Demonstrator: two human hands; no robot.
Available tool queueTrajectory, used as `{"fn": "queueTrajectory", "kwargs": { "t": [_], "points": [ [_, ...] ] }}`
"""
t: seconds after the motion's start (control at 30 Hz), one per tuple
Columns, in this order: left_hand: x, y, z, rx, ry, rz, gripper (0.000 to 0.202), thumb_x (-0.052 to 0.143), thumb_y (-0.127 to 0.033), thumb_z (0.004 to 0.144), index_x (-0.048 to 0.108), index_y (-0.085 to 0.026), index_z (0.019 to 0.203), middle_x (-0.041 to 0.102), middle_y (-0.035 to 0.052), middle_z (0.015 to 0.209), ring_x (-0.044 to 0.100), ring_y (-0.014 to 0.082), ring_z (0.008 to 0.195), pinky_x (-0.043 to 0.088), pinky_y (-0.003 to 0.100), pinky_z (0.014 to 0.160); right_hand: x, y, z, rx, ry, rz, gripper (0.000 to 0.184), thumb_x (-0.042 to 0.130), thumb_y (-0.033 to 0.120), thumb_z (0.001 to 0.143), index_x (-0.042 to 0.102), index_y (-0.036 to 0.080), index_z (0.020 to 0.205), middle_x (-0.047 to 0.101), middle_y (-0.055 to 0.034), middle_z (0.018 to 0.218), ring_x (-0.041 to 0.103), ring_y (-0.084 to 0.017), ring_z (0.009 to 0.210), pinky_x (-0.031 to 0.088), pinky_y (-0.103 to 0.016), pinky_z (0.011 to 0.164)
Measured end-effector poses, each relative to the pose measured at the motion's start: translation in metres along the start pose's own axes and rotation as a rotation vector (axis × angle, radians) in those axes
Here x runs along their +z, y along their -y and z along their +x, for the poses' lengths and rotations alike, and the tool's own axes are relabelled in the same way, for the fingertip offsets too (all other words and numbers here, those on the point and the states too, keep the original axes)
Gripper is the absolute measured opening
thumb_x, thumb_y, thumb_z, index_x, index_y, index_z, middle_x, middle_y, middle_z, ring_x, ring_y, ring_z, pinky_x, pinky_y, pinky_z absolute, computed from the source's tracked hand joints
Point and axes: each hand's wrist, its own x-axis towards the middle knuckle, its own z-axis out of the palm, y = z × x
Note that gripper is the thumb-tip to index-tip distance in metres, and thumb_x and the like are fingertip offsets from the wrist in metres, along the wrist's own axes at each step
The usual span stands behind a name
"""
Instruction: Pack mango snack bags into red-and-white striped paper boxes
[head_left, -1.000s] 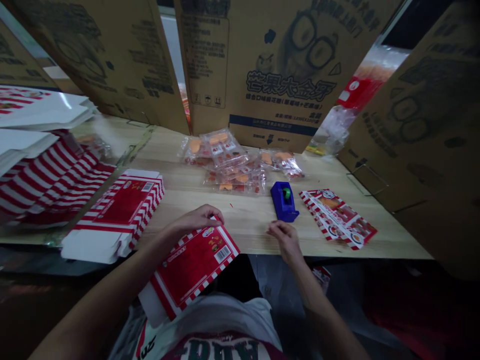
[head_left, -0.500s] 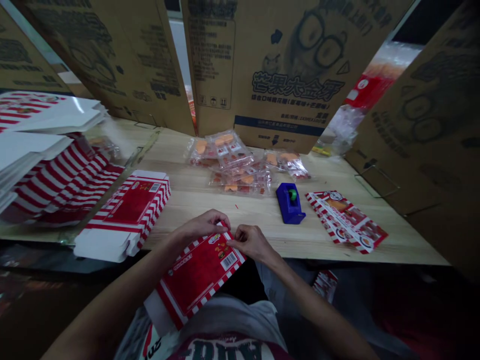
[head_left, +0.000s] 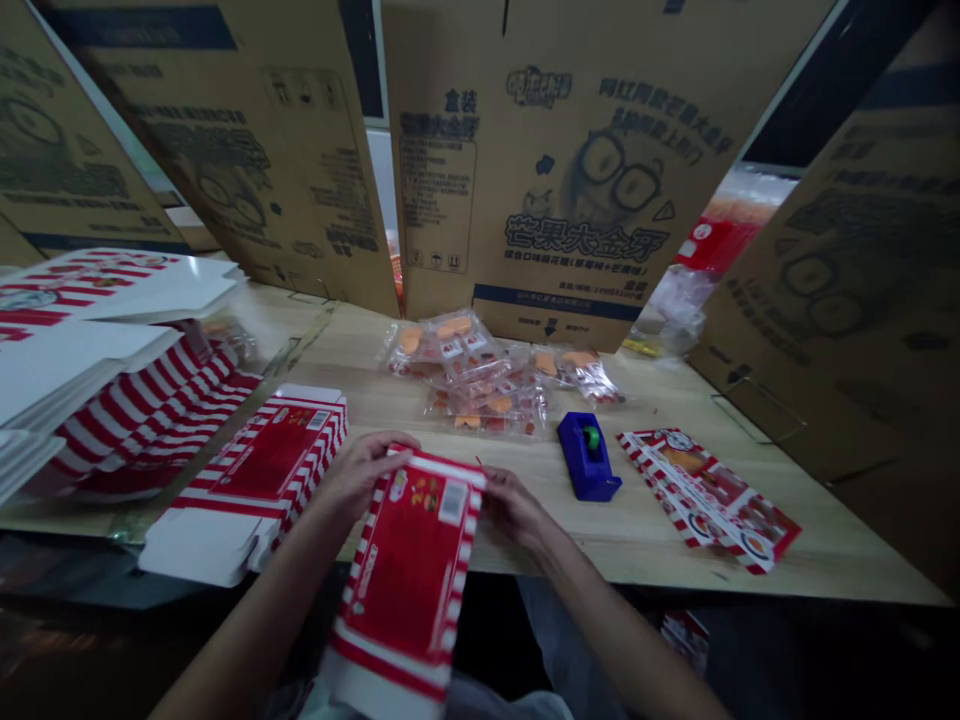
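A red carton with white-striped edges and a barcode is held up over the table's front edge, its white flap end pointing down toward my body. My left hand grips its upper left corner, thumb on the printed face. At the upper right corner my right hand is closed on the carton's edge; its fingertips are partly hidden and slightly blurred. Right of that hand stands a blue tape dispenser with a green core. Beyond the carton lies a pile of clear packets with orange and red pieces inside.
A stack of flattened red-and-white cartons lies at left, beside larger striped boxes. Two printed striped sleeves rest at right. Tall cardboard panels wall off the back of the wooden table.
The carton has swung more upright, its flap end moving from lower left toward the middle. My left hand has moved left, and my right hand has shifted to the carton's right edge.
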Motion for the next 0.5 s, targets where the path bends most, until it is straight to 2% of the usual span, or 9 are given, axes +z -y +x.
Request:
{"fn": "queueTrajectory", "kwargs": {
  "t": [0.07,0.1,0.17,0.23,0.3,0.37,0.43,0.5],
  "points": [
    [-0.020,0.017,-0.005,0.047,-0.333,-0.116,0.042,0.083,-0.039,0.053,0.067,-0.015,0.084,0.068,0.0018,0.071,0.061,0.0163,0.058,0.049,0.027,0.058,-0.012,0.025,0.021,-0.132,-0.112,-0.120,0.032,0.076,0.046,0.067,0.058,0.018,0.069,0.059,0.0007,0.066,0.054,-0.012,0.057,0.046,-0.027,0.061],
    [-0.029,0.028,-0.010,0.073,-0.439,-0.112,0.044,0.082,-0.040,0.053,0.066,-0.015,0.085,0.069,0.0025,0.072,0.063,0.0175,0.061,0.050,0.029,0.060,-0.017,0.039,0.034,-0.207,-0.165,-0.241,0.031,0.072,0.046,0.070,0.057,0.019,0.070,0.059,0.0003,0.067,0.055,-0.013,0.058,0.046,-0.027,0.061],
    [-0.045,0.053,-0.023,0.111,-0.519,0.063,0.042,0.077,-0.043,0.059,0.066,-0.015,0.088,0.070,0.0064,0.080,0.066,0.0233,0.071,0.054,0.036,0.068,-0.023,0.069,0.066,-0.352,-0.268,-0.559,0.027,0.063,0.044,0.076,0.055,0.019,0.071,0.059,-0.0002,0.068,0.055,-0.014,0.062,0.047,-0.027,0.062],
    [-0.054,0.079,-0.036,0.222,-0.551,0.449,0.038,0.072,-0.042,0.064,0.067,-0.015,0.090,0.070,0.0119,0.089,0.066,0.0323,0.088,0.052,0.047,0.082,-0.021,0.096,0.106,-0.446,-0.349,-0.836,0.022,0.059,0.039,0.077,0.053,0.019,0.068,0.058,-0.0005,0.068,0.056,-0.015,0.066,0.047,-0.027,0.065],
    [-0.056,0.102,-0.045,0.360,-0.575,0.833,0.042,0.068,-0.040,0.068,0.067,-0.015,0.101,0.066,0.0193,0.111,0.057,0.0418,0.112,0.044,0.057,0.096,-0.013,0.115,0.149,-0.473,-0.395,-0.975,0.018,0.063,0.032,0.072,0.053,0.019,0.064,0.059,-0.0006,0.070,0.056,-0.017,0.072,0.046,-0.028,0.071],
    [-0.051,0.117,-0.045,0.470,-0.420,1.120,0.062,0.071,-0.040,0.067,0.059,-0.017,0.124,0.051,0.0216,0.137,0.039,0.0445,0.132,0.036,0.059,0.105,-0.001,0.128,0.192,-0.475,-0.433,-1.047,0.014,0.069,0.027,0.067,0.057,0.019,0.067,0.062,-0.0019,0.077,0.057,-0.019,0.083,0.044,-0.029,0.080],
    [-0.040,0.123,-0.037,0.527,-0.110,1.332,0.083,0.076,-0.040,0.066,0.044,-0.022,0.141,0.037,0.0194,0.150,0.028,0.0441,0.139,0.032,0.060,0.109,0.008,0.137,0.229,-0.462,-0.514,-1.110,0.017,0.072,0.023,0.063,0.062,0.018,0.076,0.065,-0.0061,0.096,0.056,-0.023,0.098,0.041,-0.033,0.089],
    [-0.028,0.122,-0.024,0.530,0.187,1.493,0.090,0.076,-0.035,0.069,0.032,-0.028,0.147,0.031,0.0179,0.153,0.026,0.0453,0.139,0.026,0.067,0.108,0.010,0.145,0.257,-0.432,-0.635,-1.135,0.026,0.072,0.021,0.064,0.064,0.016,0.088,0.061,-0.0135,0.115,0.050,-0.029,0.114,0.037,-0.039,0.096]
  ]
}}
